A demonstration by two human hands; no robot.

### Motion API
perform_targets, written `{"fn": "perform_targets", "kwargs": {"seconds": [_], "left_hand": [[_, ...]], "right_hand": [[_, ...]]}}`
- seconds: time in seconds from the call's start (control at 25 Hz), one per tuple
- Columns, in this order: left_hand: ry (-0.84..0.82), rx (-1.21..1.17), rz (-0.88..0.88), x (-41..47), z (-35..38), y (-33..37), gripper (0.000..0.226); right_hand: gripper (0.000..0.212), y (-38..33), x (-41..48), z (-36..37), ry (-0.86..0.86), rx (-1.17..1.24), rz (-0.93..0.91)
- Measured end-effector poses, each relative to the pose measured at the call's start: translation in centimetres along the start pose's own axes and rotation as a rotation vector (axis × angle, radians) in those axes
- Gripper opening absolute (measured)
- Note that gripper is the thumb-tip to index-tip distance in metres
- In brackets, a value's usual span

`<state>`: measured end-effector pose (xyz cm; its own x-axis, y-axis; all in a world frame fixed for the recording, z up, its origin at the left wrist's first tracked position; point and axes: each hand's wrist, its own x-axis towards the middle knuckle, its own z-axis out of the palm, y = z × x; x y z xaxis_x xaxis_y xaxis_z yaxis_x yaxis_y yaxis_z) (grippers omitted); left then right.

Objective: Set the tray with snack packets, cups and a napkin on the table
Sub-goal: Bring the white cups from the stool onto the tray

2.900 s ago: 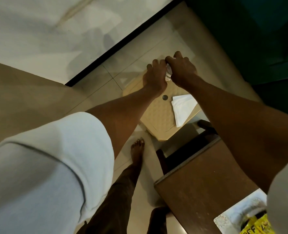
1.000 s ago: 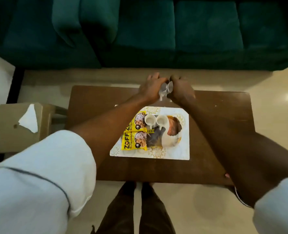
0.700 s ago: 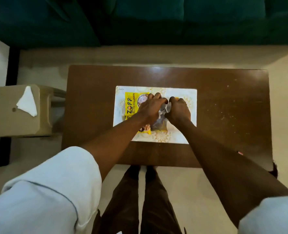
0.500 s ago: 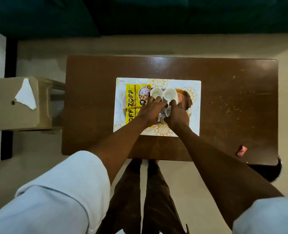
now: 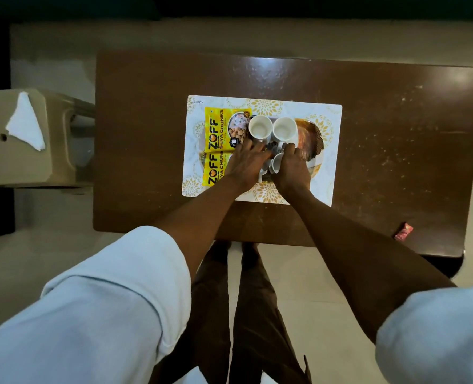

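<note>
Reaching over the tray (image 5: pixel 332 151), left hand (image 5: pixel 246 164) flat, fingers spread, right hand (image 5: pixel 292 169) gripping small white cups (image 5: pixel 275 164)

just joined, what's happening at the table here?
A person stands over a brown table, both hands down on a white patterned tray. The left hand and right hand are together on small white items at the tray's centre, apparently more cups. Two white cups stand upright side by side just beyond the hands, and two yellow snack packets lie on the tray's left side. A white napkin lies on the stool left of the table.
</note>
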<state>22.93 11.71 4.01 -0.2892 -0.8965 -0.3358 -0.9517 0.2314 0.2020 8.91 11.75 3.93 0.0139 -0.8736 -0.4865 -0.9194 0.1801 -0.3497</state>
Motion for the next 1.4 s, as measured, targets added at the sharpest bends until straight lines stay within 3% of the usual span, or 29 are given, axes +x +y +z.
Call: {"fn": "perform_targets", "kwargs": {"seconds": [0.32,0.8,1.0,1.12,1.2,1.32,1.4], "left_hand": [[-0.018,-0.042,-0.004,-0.7,0.7,0.4,0.084],[0.041,-0.053,0.07,-0.7,1.2,-0.3,0.068],[0.054,-0.099,0.043,-3.1,-0.4,0.2,0.076],[0.078,-0.136,-0.008,-6.4,-3.0,0.1,0.08],[0.098,-0.161,-0.074,-7.8,-7.2,-0.3,0.071],[0.164,-0.252,-0.189,-8.2,-15.7,-2.5,0.072],[0.222,-0.201,-0.292,-8.7,-23.2,-5.6,0.078]], "right_hand": [[0.08,0.0,0.5,1.0,0.033,-0.032,0.005],[0.081,-0.6,0.2,1.4,0.044,-0.054,0.006],[0.089,-0.6,-1.9,-1.5,0.034,-0.093,-0.034],[0.087,-0.8,-5.7,-4.8,0.068,-0.197,-0.072],[0.085,-2.7,-6.8,-8.3,0.07,-0.206,-0.083],[0.074,-9.7,-5.6,-15.3,0.11,-0.237,-0.15],[0.082,-17.1,-5.0,-21.1,0.152,-0.231,-0.28]]}}
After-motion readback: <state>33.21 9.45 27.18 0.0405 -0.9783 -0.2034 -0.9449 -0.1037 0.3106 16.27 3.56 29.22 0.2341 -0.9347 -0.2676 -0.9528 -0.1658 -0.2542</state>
